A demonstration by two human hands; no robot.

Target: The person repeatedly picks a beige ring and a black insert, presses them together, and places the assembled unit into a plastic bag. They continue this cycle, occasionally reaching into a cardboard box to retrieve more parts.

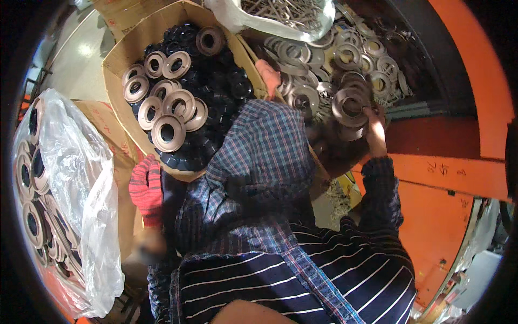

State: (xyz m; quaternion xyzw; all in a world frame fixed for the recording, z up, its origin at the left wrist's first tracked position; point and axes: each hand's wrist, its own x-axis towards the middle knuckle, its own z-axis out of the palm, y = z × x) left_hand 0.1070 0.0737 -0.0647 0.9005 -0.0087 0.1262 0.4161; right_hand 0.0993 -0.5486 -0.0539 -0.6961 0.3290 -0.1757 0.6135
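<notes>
My right hand (375,125), bare, grips the rim of a flat greyish ring (349,108), a disc with a wide round hole. It is above a heap of similar metal rings (348,55) at the right. Fingers curled, my left hand (146,190) wears a red and black striped glove and is by the near left edge of a cardboard box (121,110). What those fingers hold, if anything, is hidden. Inside the box, several tan rings (168,135) lie on top of shiny black round parts (226,89).
A clear plastic bag (81,156) with tan rings stands at the left. At the top, a white sack (229,16) holds thin metal pieces. A salmon-coloured object (268,77) rests by the box's right side. Orange panels (431,216) border the right; my plaid apron (264,140) covers the middle.
</notes>
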